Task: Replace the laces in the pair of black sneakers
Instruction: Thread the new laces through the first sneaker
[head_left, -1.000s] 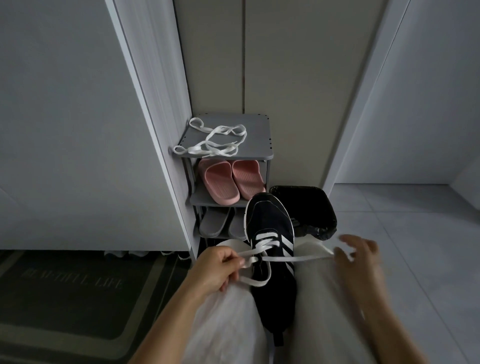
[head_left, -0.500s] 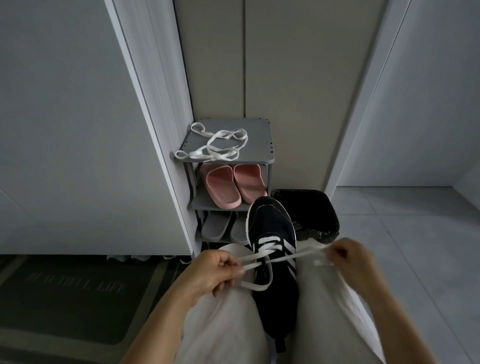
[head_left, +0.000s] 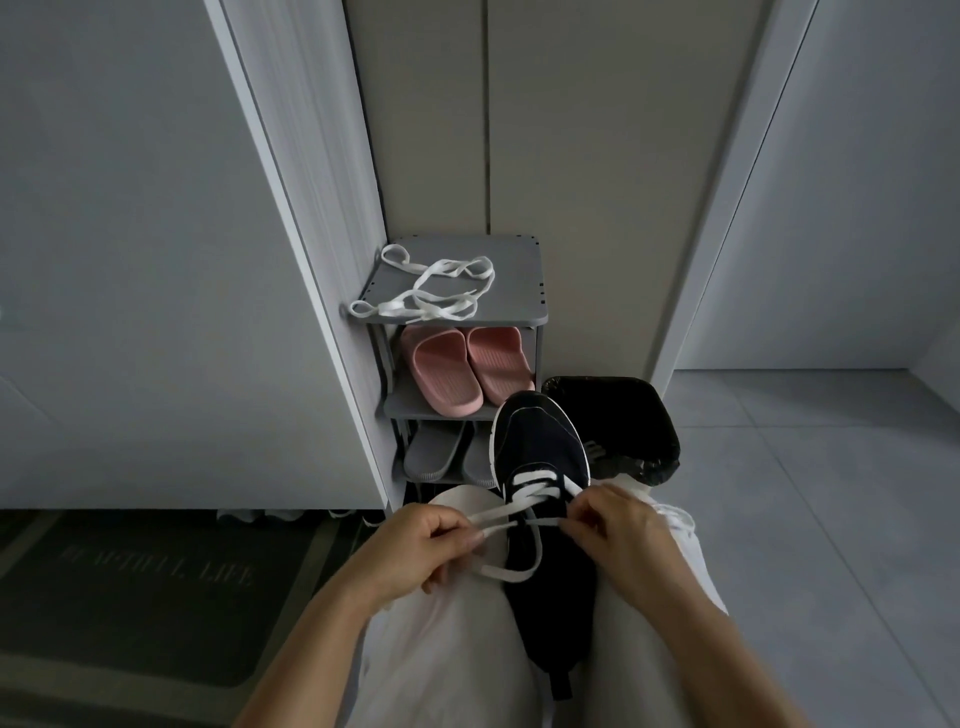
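Black sneaker (head_left: 540, 467) wedged between pale-trousered knees, toe toward shoe rack (head_left: 519, 291). White lace (head_left: 511, 514) crosses lowest eyelets. I see right hand (head_left: 618, 535), out wide a second ago, now drawn in against sneaker, fingers pinching lace end. Left hand (head_left: 421, 545) stays put, clenched on other end, loop hanging below. Spare lace (head_left: 431, 291) on rack's top shelf, left edge.
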